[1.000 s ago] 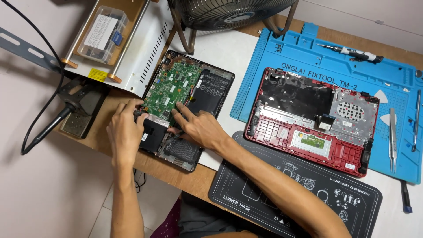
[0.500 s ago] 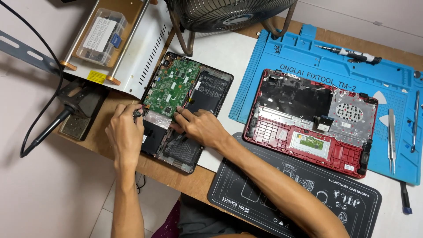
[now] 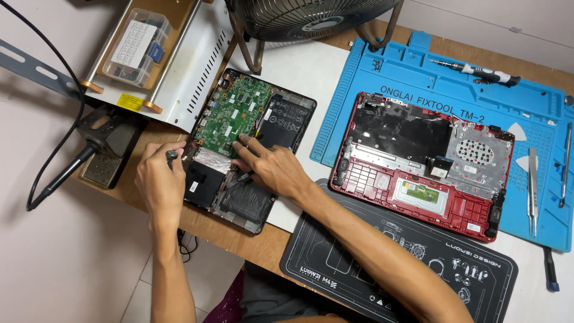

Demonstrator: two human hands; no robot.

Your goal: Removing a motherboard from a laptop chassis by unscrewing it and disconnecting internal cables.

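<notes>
Now the left hand (image 3: 158,182), shifted slightly since a second ago, is clamping a small screwdriver (image 3: 173,155) at the left edge of the opened black laptop (image 3: 251,140) on the bench (image 3: 197,224), while the right hand (image 3: 272,167) is still pressing spread fingers on its green board (image 3: 236,110).

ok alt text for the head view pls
A person's two hands work inside an opened black laptop with a green circuit board: the left hand holds a small screwdriver, and the right hand presses fingers on the board. To the right, a red laptop shell lies on a blue mat.
</notes>
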